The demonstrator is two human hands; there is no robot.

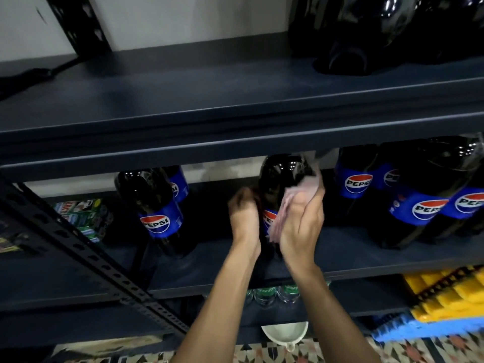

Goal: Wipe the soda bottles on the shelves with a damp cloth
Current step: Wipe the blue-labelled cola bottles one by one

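Note:
A large dark Pepsi bottle [281, 176] with a blue label stands at the middle of the second shelf [353, 260]. My left hand [245, 214] grips its left side, blurred by motion. My right hand [301, 221] presses a pale pink cloth [288, 203] against the bottle's right side, fingers curled round the cloth. Two more Pepsi bottles [154, 205] stand to the left, and several Pepsi bottles [429, 189] stand to the right on the same shelf.
The top shelf [183, 100] holds dark bottles [366, 30] at the right. A slotted black upright [86, 255] crosses the left. Green boxes [83, 218] sit far left. Below are small clear bottles [272, 294], a white bowl [285, 334] and yellow and blue crates [445, 299].

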